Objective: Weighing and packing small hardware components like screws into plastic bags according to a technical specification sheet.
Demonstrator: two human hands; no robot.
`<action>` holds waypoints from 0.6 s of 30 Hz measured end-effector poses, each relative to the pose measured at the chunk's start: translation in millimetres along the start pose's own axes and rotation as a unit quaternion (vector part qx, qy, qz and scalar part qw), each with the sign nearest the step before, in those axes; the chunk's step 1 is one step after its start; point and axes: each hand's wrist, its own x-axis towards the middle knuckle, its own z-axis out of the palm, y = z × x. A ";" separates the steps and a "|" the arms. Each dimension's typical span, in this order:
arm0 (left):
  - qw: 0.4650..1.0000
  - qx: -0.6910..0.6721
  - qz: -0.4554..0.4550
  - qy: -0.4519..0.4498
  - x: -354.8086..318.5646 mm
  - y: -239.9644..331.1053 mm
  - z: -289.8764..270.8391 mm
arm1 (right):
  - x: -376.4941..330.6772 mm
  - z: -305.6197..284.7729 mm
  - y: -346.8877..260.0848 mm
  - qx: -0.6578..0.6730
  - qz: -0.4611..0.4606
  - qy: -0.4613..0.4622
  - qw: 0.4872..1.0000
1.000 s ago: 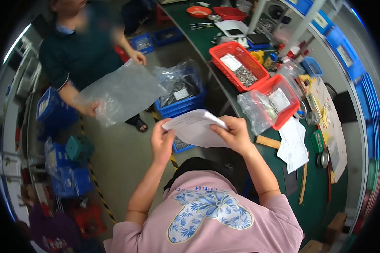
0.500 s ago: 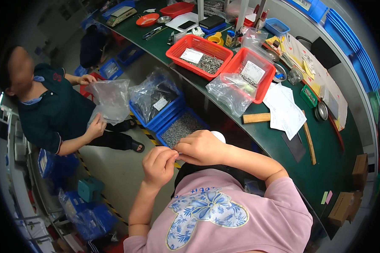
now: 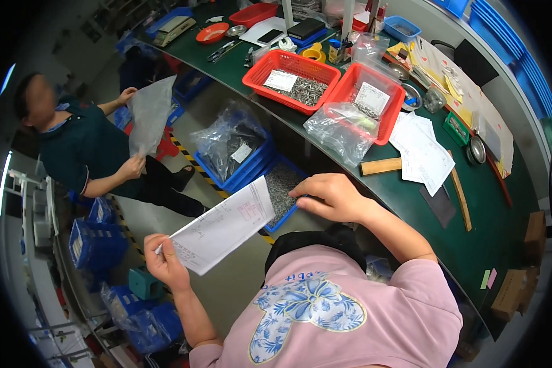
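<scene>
My left hand (image 3: 167, 262) is closed on the lower left corner of a folded white paper sheet (image 3: 227, 228) with print and a reddish stamped patch. The sheet slants up to the right in front of my body. Apart from its right edge is my right hand (image 3: 331, 197), its fingers loosely bent and thumb apart, with nothing seen in it. Beneath that hand, lower down, a blue bin (image 3: 271, 228) holds many small grey metal pieces, partly covered by the paper and my hand.
Red baskets (image 3: 276, 58) of metal parts stand on the green table (image 3: 362, 187), beside loose papers (image 3: 420, 153) and wooden strips (image 3: 381, 166). Stacked blue crates (image 3: 242, 175) with plastic bags are on the floor. At left, a person (image 3: 86, 138) holds a clear plastic bag (image 3: 150, 113).
My hands were together at centre; now they are apart, the left lower and further left with the paper in view, the right moved right. The other person has raised the plastic bag.
</scene>
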 end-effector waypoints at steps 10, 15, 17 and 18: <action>0.920 -0.299 -0.234 0.099 -24.4 -14.6 33.4 | 10.8 107.1 -27.0 0.603 0.227 0.001 0.765; 0.920 -0.223 -0.302 -0.113 -24.4 -34.1 19.6 | 26.1 78.1 -12.5 0.547 0.227 0.039 0.805; 0.882 -0.257 -0.359 -0.166 -9.4 -22.1 29.0 | 26.5 64.7 -3.1 0.491 0.212 -0.035 0.844; 0.887 -0.244 -0.348 -0.183 -5.3 -20.9 34.2 | 27.0 59.4 -3.1 0.486 0.198 -0.047 0.850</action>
